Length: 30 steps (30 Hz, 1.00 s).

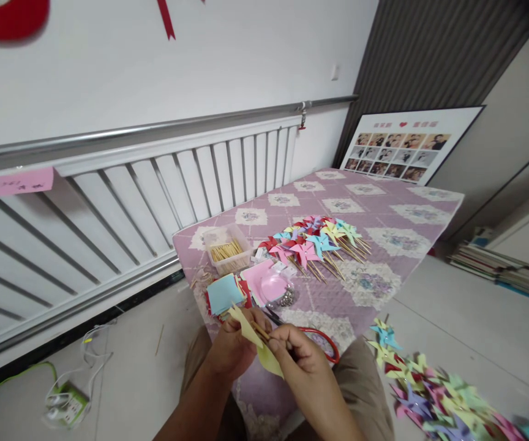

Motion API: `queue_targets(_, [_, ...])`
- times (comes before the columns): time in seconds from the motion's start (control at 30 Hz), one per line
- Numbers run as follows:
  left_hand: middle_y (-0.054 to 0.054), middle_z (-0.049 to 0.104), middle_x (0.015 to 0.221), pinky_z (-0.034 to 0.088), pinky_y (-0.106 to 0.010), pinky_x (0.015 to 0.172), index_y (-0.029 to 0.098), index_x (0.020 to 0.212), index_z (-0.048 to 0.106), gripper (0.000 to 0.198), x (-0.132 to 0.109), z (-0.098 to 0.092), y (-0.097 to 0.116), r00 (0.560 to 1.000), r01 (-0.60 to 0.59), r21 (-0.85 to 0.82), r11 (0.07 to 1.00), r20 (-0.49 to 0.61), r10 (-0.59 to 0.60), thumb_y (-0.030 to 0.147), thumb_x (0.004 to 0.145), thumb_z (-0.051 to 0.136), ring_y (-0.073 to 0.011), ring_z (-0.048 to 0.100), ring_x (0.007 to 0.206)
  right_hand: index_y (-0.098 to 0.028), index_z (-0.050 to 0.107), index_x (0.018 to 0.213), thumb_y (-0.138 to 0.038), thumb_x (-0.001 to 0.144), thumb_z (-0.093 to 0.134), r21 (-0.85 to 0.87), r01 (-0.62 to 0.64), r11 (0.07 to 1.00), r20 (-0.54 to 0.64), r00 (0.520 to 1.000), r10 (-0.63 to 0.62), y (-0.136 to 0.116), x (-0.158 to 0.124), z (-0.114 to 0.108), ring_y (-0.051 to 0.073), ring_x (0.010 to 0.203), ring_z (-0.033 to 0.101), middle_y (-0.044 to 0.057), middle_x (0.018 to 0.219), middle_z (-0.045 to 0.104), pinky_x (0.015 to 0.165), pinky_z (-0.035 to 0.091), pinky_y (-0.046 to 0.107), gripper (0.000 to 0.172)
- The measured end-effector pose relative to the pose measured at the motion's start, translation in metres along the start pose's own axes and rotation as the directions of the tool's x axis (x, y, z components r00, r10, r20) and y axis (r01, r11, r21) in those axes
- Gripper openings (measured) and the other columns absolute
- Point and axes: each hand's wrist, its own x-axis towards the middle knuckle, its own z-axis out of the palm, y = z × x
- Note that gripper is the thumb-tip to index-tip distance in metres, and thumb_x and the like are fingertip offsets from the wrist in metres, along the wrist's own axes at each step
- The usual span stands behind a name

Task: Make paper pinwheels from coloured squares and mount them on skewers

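Observation:
My left hand (233, 348) and my right hand (297, 354) meet just above my lap, both closed on a yellow paper square (254, 344). A thin wooden stick (261, 331) lies between the fingers against the paper. The paper is bent and slants down to the right. Under my right hand lie red-handled scissors (322, 336) on the purple quilted mat (384, 214). Just beyond my hands sit a stack of coloured paper squares (224, 293) and a pink dish (273, 286).
Finished paper pinwheels (319, 240) on sticks lie heaped mid-mat; more pinwheels (434, 398) are spread on the floor at right. A clear box of sticks (228, 250) stands at the mat's left edge. A radiator (108, 214), a power strip (65, 405), a photo board (406, 150) and stacked books (503, 269) surround.

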Motion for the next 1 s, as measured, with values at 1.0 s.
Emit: queue_targets(1.0, [0.001,0.059,0.070,0.040,-0.027,0.064,0.017,0.062,0.061,0.028,0.0011,0.0050,0.0035,1.000,0.000,0.005,1.000,0.000,0.000,0.032,0.062,0.085,-0.0123,0.055,0.067,-0.020,0.055,0.069,-0.036,0.083,0.060,0.079,-0.015,0.997,0.001,1.000,0.015,0.0093,0.0000,0.0047,0.011,0.054,0.038,-0.006,0.059,0.042,0.051,0.030,0.022,0.022])
